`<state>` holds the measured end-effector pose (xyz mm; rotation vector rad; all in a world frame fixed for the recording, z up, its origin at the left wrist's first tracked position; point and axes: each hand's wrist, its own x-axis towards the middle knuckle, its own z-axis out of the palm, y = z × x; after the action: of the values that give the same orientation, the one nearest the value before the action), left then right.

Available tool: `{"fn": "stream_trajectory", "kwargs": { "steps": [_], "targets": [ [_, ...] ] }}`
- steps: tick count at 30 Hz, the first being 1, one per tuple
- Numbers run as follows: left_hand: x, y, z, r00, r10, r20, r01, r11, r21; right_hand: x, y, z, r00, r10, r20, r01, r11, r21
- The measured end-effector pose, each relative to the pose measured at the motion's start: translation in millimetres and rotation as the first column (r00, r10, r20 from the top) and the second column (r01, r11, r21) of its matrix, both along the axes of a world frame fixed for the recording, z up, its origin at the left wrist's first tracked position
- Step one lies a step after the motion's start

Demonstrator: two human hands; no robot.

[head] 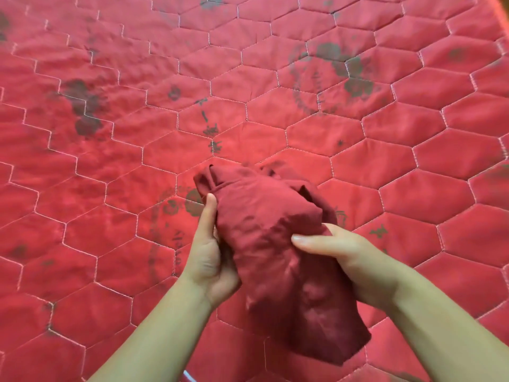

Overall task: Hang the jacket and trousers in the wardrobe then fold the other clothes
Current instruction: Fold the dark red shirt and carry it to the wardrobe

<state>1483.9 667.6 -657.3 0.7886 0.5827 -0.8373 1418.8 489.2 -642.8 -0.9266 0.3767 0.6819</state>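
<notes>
Two hands grip one dark red garment [278,244].
Left hand [212,260] and right hand [347,260] clasp it above the red quilted bedspread [275,92].

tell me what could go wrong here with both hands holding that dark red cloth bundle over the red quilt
1. The dark red garment is bunched, not flat; the left hand and right hand grip only its sides, so its loose lower end may unroll and undo the fold.
2. Its colour is close to the red quilt, so a stray edge or crease could go unnoticed once it is laid down.
</notes>
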Motion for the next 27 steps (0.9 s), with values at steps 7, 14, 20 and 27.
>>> {"fn": "stream_trajectory", "kwargs": {
  "steps": [7,14,20,27],
  "targets": [
    [-4.1,13.6,-43.4,0.999,-0.052,-0.009,0.052,0.966,0.254,19.5,2.6,-39.4,0.994,0.017,-0.109,-0.063,0.896,-0.439],
    [-2.1,20.8,-58.6,0.998,-0.028,0.053,0.014,0.97,0.243,37.5,24.0,-37.8,0.957,-0.103,0.273,0.241,0.804,-0.543],
    [0.6,19.8,-60.2,0.974,-0.213,0.07,0.173,0.913,0.369,38.4,15.0,-67.5,0.946,-0.218,0.239,0.313,0.424,-0.85],
    [-0.3,11.3,-57.5,0.98,-0.196,0.035,0.147,0.83,0.538,-25.5,62.8,-52.4,0.848,0.384,0.366,0.397,0.001,-0.918]
  ]
}}
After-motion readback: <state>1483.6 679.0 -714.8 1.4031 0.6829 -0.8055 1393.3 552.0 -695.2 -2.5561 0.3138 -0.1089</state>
